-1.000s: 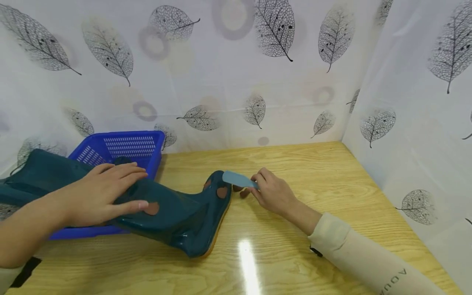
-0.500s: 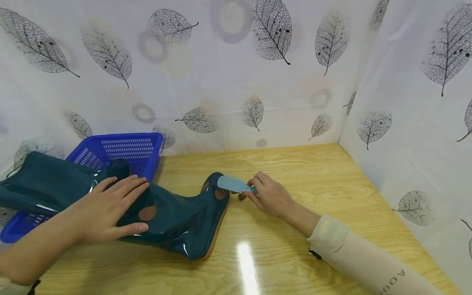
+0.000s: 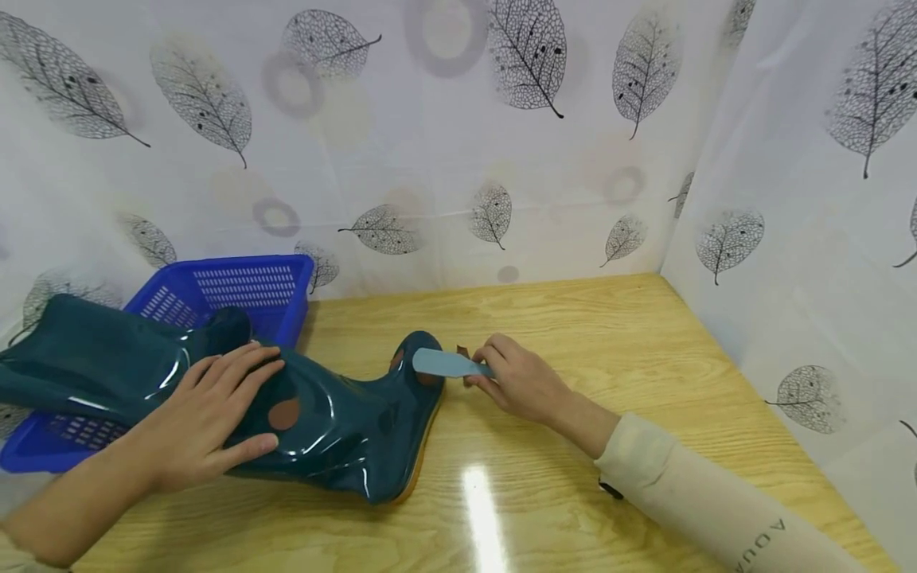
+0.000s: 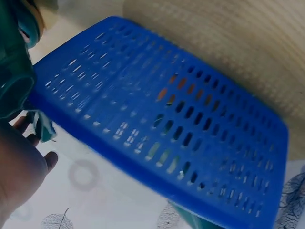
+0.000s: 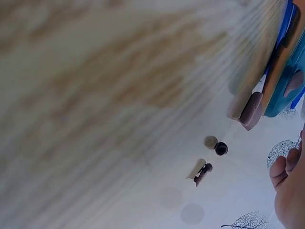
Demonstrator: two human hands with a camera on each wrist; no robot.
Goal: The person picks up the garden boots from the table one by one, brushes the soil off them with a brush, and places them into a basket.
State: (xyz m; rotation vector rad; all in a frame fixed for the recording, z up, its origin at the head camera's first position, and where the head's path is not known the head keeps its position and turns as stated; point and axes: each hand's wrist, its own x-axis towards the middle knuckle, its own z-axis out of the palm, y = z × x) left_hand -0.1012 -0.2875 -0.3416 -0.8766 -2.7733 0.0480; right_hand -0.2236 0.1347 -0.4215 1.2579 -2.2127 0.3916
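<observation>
A dark green rubber boot point(image 3: 351, 422) lies on its side, its shaft reaching left towards a blue basket point(image 3: 292, 306). Brown mud-like patches mark it, one on the shaft point(image 3: 284, 414) and others at the toe. My left hand point(image 3: 204, 430) rests on the shaft with spread fingers. In my right hand point(image 3: 523, 380) I grip a light blue spatula point(image 3: 444, 364), its flat blade over the toe and partly covering a patch there. Small brown lumps point(image 5: 221, 148) lie on the table beyond the sole, in the right wrist view.
More glossy green rubber point(image 3: 229, 326) shows in the basket. Behind the wooden table point(image 3: 559, 318) hangs a white leaf-print curtain point(image 3: 430, 143), which also closes off the right side. The left wrist view shows the basket's slotted side close up.
The spatula blade has moved left and slightly down across the toe. My left hand has slid a little nearer, its thumb now below the shaft's patch. A brown piece shows beside the spatula.
</observation>
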